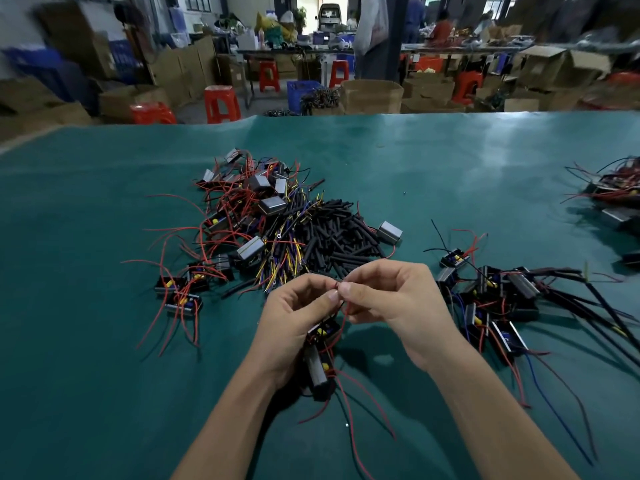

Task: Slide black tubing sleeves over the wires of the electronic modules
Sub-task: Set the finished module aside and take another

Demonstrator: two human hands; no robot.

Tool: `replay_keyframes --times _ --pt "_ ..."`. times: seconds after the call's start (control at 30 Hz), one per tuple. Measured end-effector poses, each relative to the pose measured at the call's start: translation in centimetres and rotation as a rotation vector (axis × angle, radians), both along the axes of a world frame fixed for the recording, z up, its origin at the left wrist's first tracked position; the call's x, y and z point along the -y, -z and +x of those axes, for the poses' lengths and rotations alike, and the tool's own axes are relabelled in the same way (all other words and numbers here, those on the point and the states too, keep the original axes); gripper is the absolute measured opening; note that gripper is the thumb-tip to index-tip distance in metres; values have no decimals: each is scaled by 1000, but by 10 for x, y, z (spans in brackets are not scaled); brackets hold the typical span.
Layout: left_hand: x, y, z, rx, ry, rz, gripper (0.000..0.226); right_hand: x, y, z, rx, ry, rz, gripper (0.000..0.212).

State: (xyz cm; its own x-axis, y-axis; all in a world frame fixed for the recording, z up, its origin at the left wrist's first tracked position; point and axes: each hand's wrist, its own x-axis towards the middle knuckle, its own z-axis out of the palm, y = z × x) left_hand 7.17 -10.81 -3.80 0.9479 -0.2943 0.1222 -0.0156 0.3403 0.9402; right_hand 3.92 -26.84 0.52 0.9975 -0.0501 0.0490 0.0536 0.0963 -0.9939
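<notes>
A worker's left hand (298,306) and right hand (391,296) pinch one red wire (343,315) fingertip to fingertip, its module (320,362) hanging beneath; sleeves (343,237) lie beyond, mid-desk.

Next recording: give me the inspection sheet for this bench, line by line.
Surface: green mat, bare toward the far edge.
Job's things: loose black sleeves piled centre; unsleeved modules heaped left; sleeved modules right.
Clutter: another module heap at the far right edge.
Grippers: left hand and right hand pinch a red wire above a held module.
Cables: red leads sprawl everywhere.
Surroundings: red stools, cardboard boxes.
</notes>
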Motion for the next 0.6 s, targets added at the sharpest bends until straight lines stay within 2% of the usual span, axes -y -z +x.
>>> replay_keyframes --times 0.13,0.27,0.4,0.53,0.6 --pt "0 -3 -1 1 -42 -26 15 1 2 1 36 -9 -229 11" --pt "1 -4 -1 24 -53 8 7 4 2 2 24 -85 -315 14" --pt "1 -6 -1 2 -59 3 6 4 3 2 45 -78 -265 17" --pt "2 -5 -3 133 -138 116 4 7 2 2 -1 -142 -152 18" --pt "2 -7 -4 168 -145 114 4 8 2 1 -19 -170 -87 18"
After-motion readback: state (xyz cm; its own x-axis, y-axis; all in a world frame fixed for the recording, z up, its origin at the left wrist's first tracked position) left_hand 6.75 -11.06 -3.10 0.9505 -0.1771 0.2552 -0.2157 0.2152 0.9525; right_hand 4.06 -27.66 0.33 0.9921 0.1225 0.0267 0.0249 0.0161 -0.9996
